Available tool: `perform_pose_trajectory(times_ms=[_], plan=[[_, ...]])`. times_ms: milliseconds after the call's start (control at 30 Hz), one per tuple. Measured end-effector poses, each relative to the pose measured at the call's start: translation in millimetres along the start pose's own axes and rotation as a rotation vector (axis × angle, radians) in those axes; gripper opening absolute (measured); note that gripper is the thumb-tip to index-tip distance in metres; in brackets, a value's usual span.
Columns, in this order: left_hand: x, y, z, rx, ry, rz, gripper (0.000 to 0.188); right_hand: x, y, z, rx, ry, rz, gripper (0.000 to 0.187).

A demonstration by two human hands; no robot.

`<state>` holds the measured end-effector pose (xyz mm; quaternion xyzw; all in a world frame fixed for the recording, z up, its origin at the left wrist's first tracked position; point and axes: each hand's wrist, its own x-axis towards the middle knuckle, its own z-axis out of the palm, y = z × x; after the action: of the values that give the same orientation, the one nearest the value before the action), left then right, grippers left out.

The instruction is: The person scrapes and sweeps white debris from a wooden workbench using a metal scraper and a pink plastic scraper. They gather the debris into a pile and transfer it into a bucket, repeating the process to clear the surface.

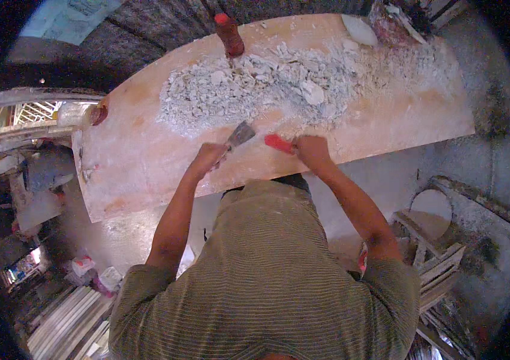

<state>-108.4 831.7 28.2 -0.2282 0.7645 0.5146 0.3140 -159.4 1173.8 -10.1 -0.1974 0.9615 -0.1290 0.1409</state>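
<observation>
My left hand (210,157) is closed around a putty knife. Its flat grey blade (242,134) points up and to the right, just short of the pile. A red piece (278,143), perhaps a tool's handle, sticks out leftward from my closed right hand (313,150); the rest of it is hidden in the fingers. Both hands are above the near part of a wide, pale, dusty board (147,162). Beyond them lies a broad heap of whitish, crumbly flakes and lumps (219,90), with finer powder around its edges.
A dark red bottle-like object (231,39) with a brighter top stands behind the heap. Toward the far right are a whitish rounded piece (359,30) and a reddish bundle (391,25). A small dark red object (98,114) sits at the board's left edge. Wooden slats (441,270) stand lower right.
</observation>
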Motion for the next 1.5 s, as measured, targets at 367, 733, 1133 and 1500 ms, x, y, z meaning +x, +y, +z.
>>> perform_pose_trajectory(times_ms=[367,733,1133,1500], plan=[[38.4,33.8,95.6,0.027,-0.113,0.059,0.045,-24.9,87.1,-54.0,-0.086,-0.234,-0.198,0.021],[24.1,57.1,69.9,-0.093,-0.136,-0.008,0.041,-36.0,156.4,-71.6,-0.067,-0.188,-0.245,0.020],[-83.7,-32.0,9.9,-0.520,0.204,-0.163,0.034,-12.5,61.1,-7.3,0.010,-0.092,-0.273,0.024],[-130.7,-113.2,-55.0,-0.628,0.266,-0.044,0.030,-0.1,-117.4,61.5,0.170,0.014,-0.349,0.023]])
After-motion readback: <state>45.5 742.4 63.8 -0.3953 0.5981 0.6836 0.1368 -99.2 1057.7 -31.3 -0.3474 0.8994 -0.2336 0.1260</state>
